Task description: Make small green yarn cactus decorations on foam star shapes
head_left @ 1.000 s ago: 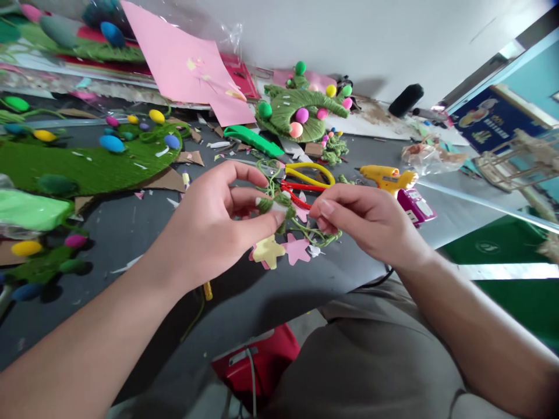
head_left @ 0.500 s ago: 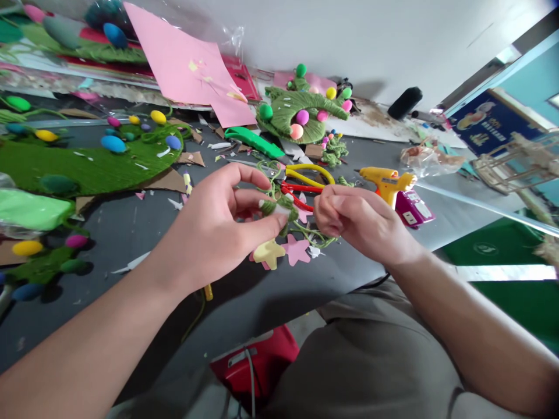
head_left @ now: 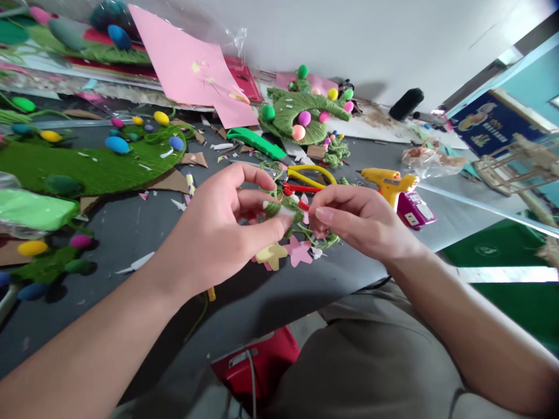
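Between the thumb and fingers of my left hand (head_left: pixel 231 224) is a small white piece (head_left: pixel 287 214) partly wound with green yarn. My right hand (head_left: pixel 360 221) is closed in a pinch just right of it, on the green yarn (head_left: pixel 325 240), which loops below the fingers; the fingertips hide the exact grip. Under my hands lie a yellow paper star (head_left: pixel 271 256) and a pink paper star (head_left: pixel 299 251). Behind them are scissors with a yellow and red handle (head_left: pixel 312 174).
A green utility knife (head_left: pixel 257 143) lies beyond the scissors. On the right sits a yellow glue gun (head_left: pixel 388 179) beside a purple box (head_left: pixel 417 210). A green yarn-wrapped shape with pompoms (head_left: pixel 292 113) stands near the wall; a larger one (head_left: pixel 109 169) lies left. Paper scraps litter the table.
My right hand has turned and its fingers have opened out slightly from a tighter fist, close to the wound piece. My left hand keeps its hold. The view has shifted slightly.
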The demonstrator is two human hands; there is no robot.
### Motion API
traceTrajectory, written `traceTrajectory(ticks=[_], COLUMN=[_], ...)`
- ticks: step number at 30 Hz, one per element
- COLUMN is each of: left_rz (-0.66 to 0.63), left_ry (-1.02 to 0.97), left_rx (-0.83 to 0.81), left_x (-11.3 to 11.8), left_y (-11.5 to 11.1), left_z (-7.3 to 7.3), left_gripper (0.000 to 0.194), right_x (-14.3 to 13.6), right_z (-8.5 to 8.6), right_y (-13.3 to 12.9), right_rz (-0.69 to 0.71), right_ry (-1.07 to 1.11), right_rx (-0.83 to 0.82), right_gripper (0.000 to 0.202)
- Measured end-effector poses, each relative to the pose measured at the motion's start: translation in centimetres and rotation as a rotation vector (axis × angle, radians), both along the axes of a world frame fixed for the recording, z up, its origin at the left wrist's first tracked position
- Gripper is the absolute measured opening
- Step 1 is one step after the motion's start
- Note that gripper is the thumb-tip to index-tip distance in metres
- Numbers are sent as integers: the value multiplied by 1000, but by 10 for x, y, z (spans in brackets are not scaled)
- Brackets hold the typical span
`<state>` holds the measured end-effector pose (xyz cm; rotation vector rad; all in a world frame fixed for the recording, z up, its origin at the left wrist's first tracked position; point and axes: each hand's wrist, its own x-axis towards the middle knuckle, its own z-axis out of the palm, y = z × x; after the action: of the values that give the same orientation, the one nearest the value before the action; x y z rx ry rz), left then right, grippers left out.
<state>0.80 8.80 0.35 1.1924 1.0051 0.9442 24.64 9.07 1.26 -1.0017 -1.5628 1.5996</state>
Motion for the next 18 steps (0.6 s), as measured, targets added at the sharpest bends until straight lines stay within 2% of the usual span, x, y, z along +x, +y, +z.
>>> traceTrajectory(ticks=[9,18], left_rz=[1,-15], left_ry=[-29,-20], left_rx=[-5,-37], left_x=[0,0], left_y=[-1,-1], left_z=[1,3], left_gripper=[38,40], right_x=[0,-2], right_z=[-3,-4], right_y=[1,0], right_rz=[5,-17], right_ry=[-6,25], right_rx=[22,-19], right_gripper=[12,5])
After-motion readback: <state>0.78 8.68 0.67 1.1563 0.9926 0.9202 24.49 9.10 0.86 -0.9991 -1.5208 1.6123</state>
